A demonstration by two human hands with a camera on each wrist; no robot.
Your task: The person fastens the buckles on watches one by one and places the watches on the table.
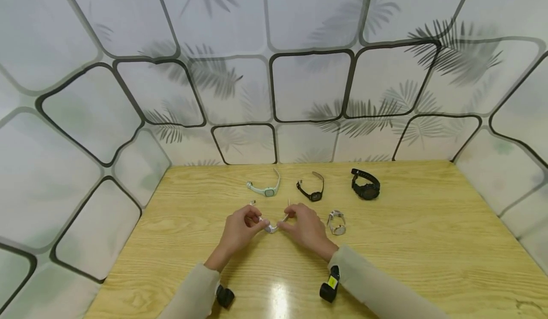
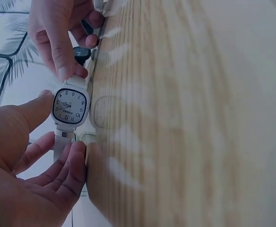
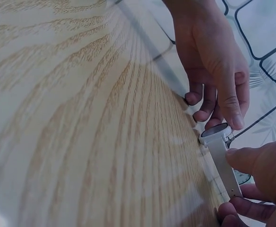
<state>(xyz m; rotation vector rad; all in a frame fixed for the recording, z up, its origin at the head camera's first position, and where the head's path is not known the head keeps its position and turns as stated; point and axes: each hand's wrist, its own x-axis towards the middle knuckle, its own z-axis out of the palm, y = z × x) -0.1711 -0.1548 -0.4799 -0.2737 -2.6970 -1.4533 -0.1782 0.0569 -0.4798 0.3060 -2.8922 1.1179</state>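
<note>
A white wristwatch [image 2: 71,106] with a squarish numbered dial is between my two hands, low over the wooden table. My left hand [image 1: 239,226] holds it at one side. In the left wrist view, that thumb touches the case edge and the fingers are at the buckle-end strap. My right hand [image 1: 307,226] pinches the other strap [image 3: 223,165], the one with holes. Its thumb lies near the case, and its fingers are farther down the strap. The watch's strap halves are spread apart, unfastened. In the head view, fingers partly hide the watch.
Behind the hands on the wooden table [image 1: 406,243] lie a mint-green watch [image 1: 269,192], a small black watch [image 1: 316,196] and a bulkier black watch [image 1: 369,191]. A pale watch with a round dial [image 1: 339,230] lies right of my right hand. A patterned wall covering [image 1: 312,85] borders the table's back.
</note>
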